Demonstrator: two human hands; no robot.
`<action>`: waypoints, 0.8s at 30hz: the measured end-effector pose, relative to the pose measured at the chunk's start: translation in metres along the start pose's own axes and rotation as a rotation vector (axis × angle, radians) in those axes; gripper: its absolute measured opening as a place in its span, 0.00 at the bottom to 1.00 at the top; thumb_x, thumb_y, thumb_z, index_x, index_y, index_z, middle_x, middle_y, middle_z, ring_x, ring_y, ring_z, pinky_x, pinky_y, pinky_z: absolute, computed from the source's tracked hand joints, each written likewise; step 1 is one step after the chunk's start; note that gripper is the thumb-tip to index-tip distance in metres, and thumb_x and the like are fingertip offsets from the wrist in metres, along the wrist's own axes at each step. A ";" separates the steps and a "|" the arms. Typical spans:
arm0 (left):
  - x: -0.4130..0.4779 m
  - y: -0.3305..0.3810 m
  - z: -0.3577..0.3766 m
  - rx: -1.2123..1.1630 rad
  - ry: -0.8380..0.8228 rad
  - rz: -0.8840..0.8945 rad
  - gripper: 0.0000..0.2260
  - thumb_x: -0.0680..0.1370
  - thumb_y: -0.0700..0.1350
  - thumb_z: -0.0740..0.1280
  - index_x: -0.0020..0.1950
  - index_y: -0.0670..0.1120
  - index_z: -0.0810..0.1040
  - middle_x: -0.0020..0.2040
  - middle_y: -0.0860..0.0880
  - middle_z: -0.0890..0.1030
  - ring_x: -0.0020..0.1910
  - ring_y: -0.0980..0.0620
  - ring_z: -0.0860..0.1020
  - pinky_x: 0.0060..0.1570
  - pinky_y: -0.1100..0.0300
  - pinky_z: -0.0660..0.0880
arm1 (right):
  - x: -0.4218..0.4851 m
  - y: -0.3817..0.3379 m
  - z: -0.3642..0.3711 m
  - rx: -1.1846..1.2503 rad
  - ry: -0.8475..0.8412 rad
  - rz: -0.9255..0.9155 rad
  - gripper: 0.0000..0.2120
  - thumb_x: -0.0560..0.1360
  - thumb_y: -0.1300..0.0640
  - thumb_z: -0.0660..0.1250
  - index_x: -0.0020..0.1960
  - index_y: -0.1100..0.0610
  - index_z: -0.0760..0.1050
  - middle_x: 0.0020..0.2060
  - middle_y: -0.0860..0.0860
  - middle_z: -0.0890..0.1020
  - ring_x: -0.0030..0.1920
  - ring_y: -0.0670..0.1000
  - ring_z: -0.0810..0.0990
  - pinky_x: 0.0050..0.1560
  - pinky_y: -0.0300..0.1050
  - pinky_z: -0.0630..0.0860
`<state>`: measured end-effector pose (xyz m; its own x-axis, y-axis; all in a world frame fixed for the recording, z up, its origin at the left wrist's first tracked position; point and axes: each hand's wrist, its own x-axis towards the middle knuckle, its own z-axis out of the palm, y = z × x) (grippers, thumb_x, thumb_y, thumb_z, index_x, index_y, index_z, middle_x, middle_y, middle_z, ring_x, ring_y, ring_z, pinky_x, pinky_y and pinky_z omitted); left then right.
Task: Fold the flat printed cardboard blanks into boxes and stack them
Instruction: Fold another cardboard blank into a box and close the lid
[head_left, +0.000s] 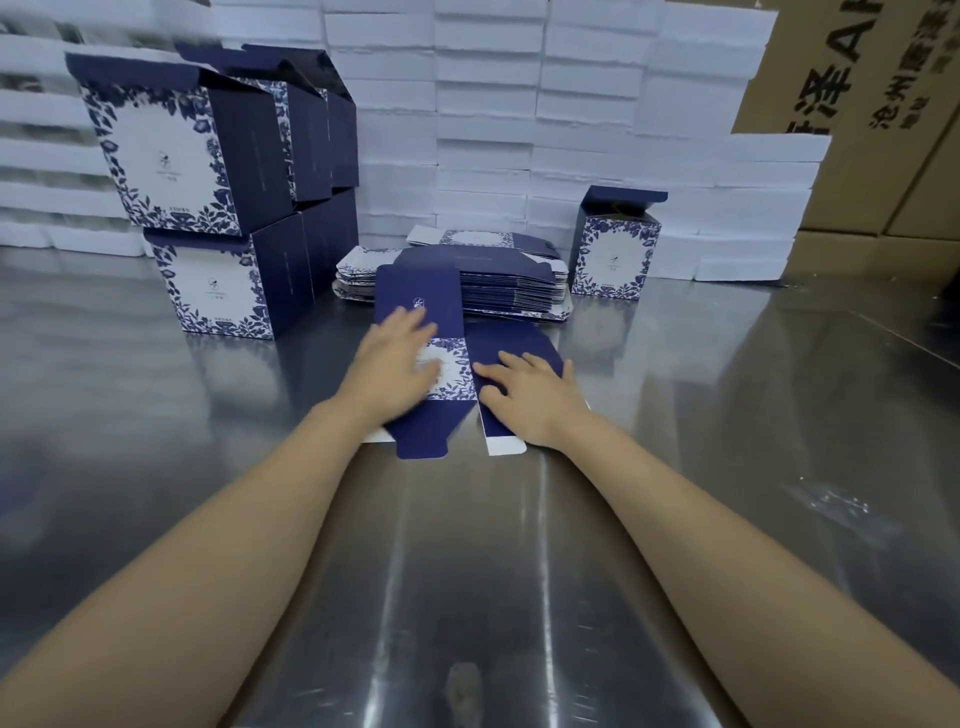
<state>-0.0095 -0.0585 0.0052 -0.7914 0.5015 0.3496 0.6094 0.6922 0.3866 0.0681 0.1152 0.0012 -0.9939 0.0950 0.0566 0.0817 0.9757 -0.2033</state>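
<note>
From my remote seat I see the flat blank (418, 299) lying printed side up on the steel table (467, 571), at centre and just in front of the pile of blanks (511, 291). Its long axis runs away from the person, leaning slightly left. A rounded navy flap points to the far side and a notched navy flap points back toward the person.

The left hand (395, 364) is blurred. Its fingers are spread and straight, pressing down on the floral panel. The right hand (530, 395) lies flat with its fingers apart on the navy side panel just beside it. A fold line runs between the two hands.

On the left, the stacked boxes (208, 208) stand near the blank's far corner, two layers high with their top flaps raised. The blank's far flap touches or overlaps the front of the pile. Further right, a single folded box (615, 254) stands upright beside the pile with its lid flap up. Bare steel spreads wide on the near side and to the right.

The blank is deep navy, with a white panel framed in blue flowers and a small white emblem on the far flap. A thin white edge shows at its near right corner. Behind everything is a wall of white blocks (488, 104), and brown cartons (857, 104) stand at the far right.
</note>
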 end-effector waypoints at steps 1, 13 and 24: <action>-0.001 0.009 0.007 0.092 -0.125 0.045 0.22 0.83 0.47 0.57 0.77 0.43 0.62 0.79 0.46 0.56 0.78 0.48 0.52 0.75 0.50 0.48 | -0.001 -0.004 -0.001 -0.019 0.021 0.014 0.21 0.81 0.46 0.49 0.73 0.46 0.64 0.74 0.52 0.63 0.74 0.58 0.57 0.71 0.68 0.46; 0.003 0.031 0.026 0.230 -0.383 0.015 0.22 0.85 0.52 0.43 0.80 0.55 0.48 0.80 0.53 0.47 0.79 0.51 0.45 0.76 0.50 0.41 | 0.002 0.002 -0.001 -0.014 -0.079 0.041 0.27 0.83 0.46 0.44 0.79 0.54 0.50 0.79 0.52 0.51 0.79 0.53 0.45 0.77 0.54 0.41; -0.001 0.014 0.008 0.301 -0.333 -0.393 0.37 0.77 0.71 0.45 0.80 0.51 0.46 0.80 0.45 0.43 0.79 0.49 0.41 0.74 0.41 0.37 | 0.002 0.027 -0.009 -0.096 -0.101 0.297 0.40 0.78 0.32 0.41 0.79 0.59 0.42 0.79 0.52 0.44 0.79 0.51 0.43 0.76 0.53 0.43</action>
<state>-0.0010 -0.0454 0.0035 -0.9569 0.2802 -0.0759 0.2661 0.9511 0.1566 0.0688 0.1437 0.0048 -0.9276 0.3629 -0.0892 0.3709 0.9229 -0.1030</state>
